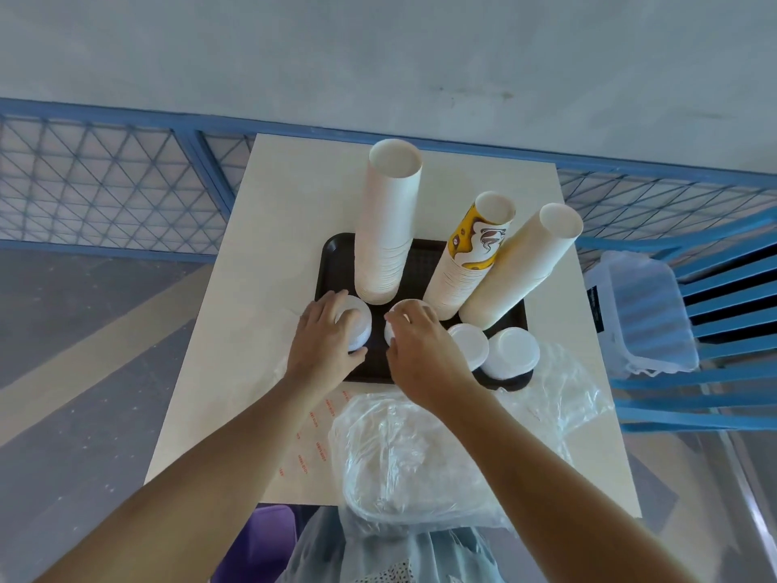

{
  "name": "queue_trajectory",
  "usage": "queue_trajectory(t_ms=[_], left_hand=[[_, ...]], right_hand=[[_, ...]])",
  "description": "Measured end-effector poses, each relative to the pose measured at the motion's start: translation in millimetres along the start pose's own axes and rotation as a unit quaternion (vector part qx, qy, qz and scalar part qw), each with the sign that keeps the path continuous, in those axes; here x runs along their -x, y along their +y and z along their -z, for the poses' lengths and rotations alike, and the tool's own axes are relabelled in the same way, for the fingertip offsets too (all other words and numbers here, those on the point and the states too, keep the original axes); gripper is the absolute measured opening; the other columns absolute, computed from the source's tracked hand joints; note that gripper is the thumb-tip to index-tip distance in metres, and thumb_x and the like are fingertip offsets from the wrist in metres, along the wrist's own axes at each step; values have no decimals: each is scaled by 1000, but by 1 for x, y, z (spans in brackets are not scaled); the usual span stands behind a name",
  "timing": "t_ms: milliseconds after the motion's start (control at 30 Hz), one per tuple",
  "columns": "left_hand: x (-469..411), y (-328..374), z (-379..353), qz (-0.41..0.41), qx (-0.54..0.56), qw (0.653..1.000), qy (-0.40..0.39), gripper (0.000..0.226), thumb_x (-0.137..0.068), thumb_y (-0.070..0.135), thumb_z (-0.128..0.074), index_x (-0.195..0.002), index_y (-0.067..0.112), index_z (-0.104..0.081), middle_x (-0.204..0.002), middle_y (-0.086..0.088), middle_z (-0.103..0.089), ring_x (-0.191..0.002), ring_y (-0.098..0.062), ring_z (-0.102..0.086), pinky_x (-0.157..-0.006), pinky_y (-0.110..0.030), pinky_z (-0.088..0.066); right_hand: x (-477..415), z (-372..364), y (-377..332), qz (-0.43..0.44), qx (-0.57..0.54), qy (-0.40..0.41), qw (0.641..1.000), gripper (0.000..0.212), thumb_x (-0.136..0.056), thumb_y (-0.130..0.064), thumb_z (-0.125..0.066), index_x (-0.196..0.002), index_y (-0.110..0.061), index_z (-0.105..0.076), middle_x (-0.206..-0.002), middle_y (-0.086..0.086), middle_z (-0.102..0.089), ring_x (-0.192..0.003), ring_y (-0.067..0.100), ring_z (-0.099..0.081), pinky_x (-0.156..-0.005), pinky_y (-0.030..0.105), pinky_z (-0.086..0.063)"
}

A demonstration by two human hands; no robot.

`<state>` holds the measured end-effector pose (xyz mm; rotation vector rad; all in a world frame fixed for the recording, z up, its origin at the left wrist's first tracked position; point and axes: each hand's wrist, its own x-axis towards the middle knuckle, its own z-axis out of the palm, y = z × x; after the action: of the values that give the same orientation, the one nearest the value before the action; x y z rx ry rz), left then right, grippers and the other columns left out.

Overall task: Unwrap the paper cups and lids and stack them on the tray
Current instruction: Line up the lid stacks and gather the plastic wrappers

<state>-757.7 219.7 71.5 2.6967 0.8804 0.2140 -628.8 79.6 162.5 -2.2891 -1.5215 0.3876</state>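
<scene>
While the left hand (pixel 323 342) clasps the leftmost lid stack (pixel 358 316), fingers curled over its top and thumb tucked against its near side, that stack sits in the front left corner of the black tray (pixel 332 254). Just beyond this grip stands a tall plain white cup stack (pixel 387 229), upright on the tray. To the right of the left hand, close but apart from it, the right hand (pixel 420 342) cups a second lid stack (pixel 391 335), fingers bent round it so that only slivers of white show. Beyond and right of that grip a printed yellow cup stack (pixel 466 263) and another plain cup stack (pixel 521 267) rise from the tray. Just right of the right hand sit a third lid stack (pixel 469 345) and a fourth lid stack (pixel 511 351) at the tray's front edge. Beneath the right forearm, crumpled clear plastic wrap (pixel 403 456) lies on the pale table (pixel 252 372).
</scene>
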Motion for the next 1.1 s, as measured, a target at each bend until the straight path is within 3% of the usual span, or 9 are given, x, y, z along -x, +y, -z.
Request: queue_trajectory(t_ms=[200, 333, 467, 767, 1100], left_hand=[[12, 4, -3, -18, -7, 1000, 21, 45, -77, 19, -82, -119, 12, -69, -126, -4, -64, -119, -28, -60, -99, -42, -52], [16, 3, -6, -13, 1, 1000, -6, 49, -79, 17, -80, -126, 12, -68, -128, -3, -64, -121, -27, -61, -100, -40, -52], [18, 4, -6, -1, 5, 1000, -28, 51, -82, 19, -78, -131, 15, -64, -134, -2, -62, -126, -25, -58, -102, -41, -51], [19, 0, -8, -17, -12, 1000, -24, 51, -84, 17, -76, -134, 15, -66, -136, -6, -63, -131, -28, -57, -105, -44, -53], [17, 3, -9, -14, -24, 999, -17, 52, -79, 17, -82, -129, 12, -70, -131, -7, -66, -125, -29, -61, -99, -43, -55]], right_hand=[[-13, -7, -2, -39, 133, -118, 983, 43, -98, -17, -62, -139, -7, -52, -143, 13, -47, -132, 31, -46, -110, 38, -43], [-18, -19, 1, -88, 215, -177, 956, 60, -97, -24, -64, -148, -1, -44, -150, 23, -41, -138, 38, -43, -118, 45, -38], [-20, -31, 6, -136, 230, -221, 938, 74, -97, -26, -65, -157, 0, -29, -162, 28, -26, -147, 46, -32, -122, 49, -32], [-13, -46, 7, -145, 180, -205, 951, 82, -99, -23, -64, -160, 1, -16, -167, 28, -12, -153, 48, -19, -121, 47, -33], [-12, -50, 7, -143, 172, -183, 957, 84, -99, -21, -65, -161, 1, -12, -167, 28, -9, -153, 50, -15, -122, 47, -31]])
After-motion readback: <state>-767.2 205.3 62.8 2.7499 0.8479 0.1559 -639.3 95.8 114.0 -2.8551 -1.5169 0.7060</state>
